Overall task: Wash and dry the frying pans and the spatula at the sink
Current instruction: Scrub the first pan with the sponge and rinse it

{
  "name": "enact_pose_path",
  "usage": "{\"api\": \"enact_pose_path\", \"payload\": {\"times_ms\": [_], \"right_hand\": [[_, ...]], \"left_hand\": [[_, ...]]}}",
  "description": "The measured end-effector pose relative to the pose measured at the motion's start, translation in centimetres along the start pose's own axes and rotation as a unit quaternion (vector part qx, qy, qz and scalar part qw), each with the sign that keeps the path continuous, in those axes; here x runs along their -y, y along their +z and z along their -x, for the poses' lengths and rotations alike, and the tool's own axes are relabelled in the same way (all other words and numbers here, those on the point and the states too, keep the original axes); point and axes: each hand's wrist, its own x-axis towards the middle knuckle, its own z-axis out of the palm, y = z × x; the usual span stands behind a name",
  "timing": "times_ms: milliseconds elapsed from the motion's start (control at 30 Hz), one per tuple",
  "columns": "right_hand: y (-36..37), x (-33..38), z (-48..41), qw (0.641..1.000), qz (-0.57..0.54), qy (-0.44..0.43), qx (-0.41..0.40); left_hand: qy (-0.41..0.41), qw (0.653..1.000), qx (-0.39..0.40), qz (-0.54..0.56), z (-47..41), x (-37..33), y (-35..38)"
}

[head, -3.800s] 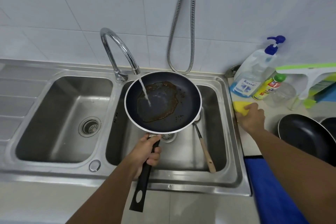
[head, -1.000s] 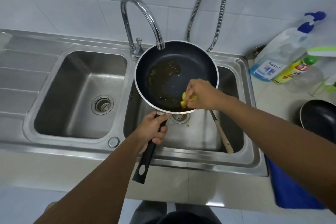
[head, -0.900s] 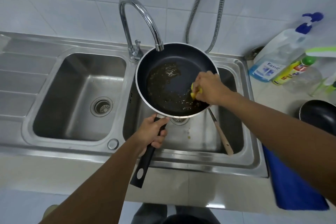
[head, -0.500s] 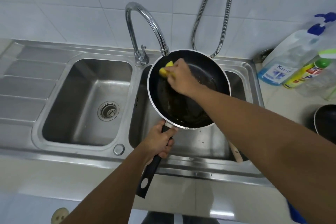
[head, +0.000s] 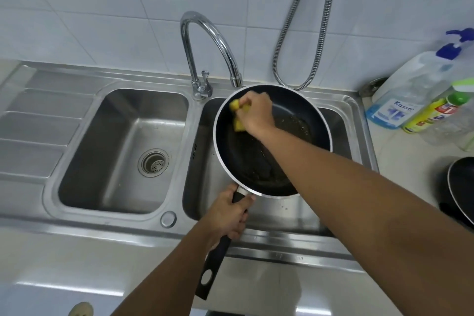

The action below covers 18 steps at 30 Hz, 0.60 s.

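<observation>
A black frying pan [head: 302,110] with a pale rim hangs over the right sink basin [head: 202,161], under the faucet [head: 205,41]. My left hand [head: 228,213] grips its black handle near the pan body. My right hand [head: 254,113] holds a yellow sponge [head: 237,115] pressed against the pan's upper left inner surface. Greasy brown residue shows on the pan's right and lower inner surface. A second black pan [head: 461,187] sits on the counter at the right edge. My right arm hides the spatula.
The left basin [head: 120,151] holds only its drain. A blue-capped soap bottle [head: 407,92] and a yellow-green bottle [head: 433,113] stand at the back right. A metal hose [head: 300,41] hangs on the tiled wall. No water runs from the faucet.
My right hand picked up the sponge from the counter, then scrubbed from the pan's lower right to its upper left. The water stopped. My left hand kept its hold on the handle.
</observation>
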Motion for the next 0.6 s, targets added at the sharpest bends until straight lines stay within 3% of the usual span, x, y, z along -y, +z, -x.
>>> {"api": "enact_pose_path", "payload": {"times_ms": [100,200,333,500,600], "right_hand": [[-0.7,0.2,-0.7,1.0,0.003,-0.006,0.02],[-0.7,-0.2,2.6,0.986,0.028,-0.063,0.15],[-2.8,-2.6,6.7,0.965,0.074,-0.051,0.246],[-6.4,-5.8,5.9,0.954,0.212,-0.005,0.213],[-7.7,-6.6,3.3,0.927,0.344,-0.025,0.145]], "left_hand": [[0.003,1.0,-0.001,0.014,-0.2,-0.5,0.7],[-0.01,1.0,-0.011,0.026,-0.9,-0.9,0.6],[-0.022,0.997,-0.017,0.068,-1.5,-1.0,-0.2],[-0.031,0.995,-0.007,0.093,-1.5,-1.2,-1.0],[-0.035,0.996,-0.002,0.081,-1.5,-1.3,-1.1]]}}
